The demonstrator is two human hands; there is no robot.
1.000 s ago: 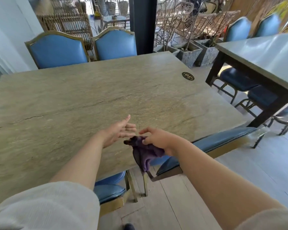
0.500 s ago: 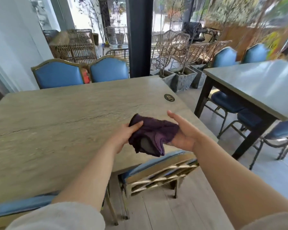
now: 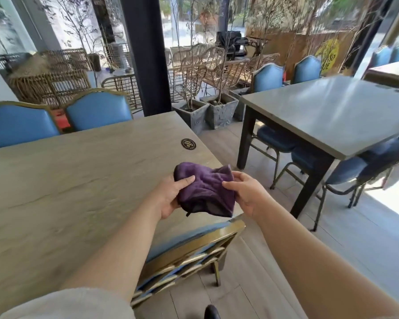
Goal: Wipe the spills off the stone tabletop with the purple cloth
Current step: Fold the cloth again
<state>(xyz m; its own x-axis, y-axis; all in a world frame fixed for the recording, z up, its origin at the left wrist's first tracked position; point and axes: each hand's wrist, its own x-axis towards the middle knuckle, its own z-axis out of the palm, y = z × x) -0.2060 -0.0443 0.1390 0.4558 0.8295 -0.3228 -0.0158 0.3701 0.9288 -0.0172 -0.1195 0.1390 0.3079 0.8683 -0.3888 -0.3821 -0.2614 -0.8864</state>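
Fuzzy purple cloth (image 3: pixel 205 189), matt stone tabletop (image 3: pixel 78 180)
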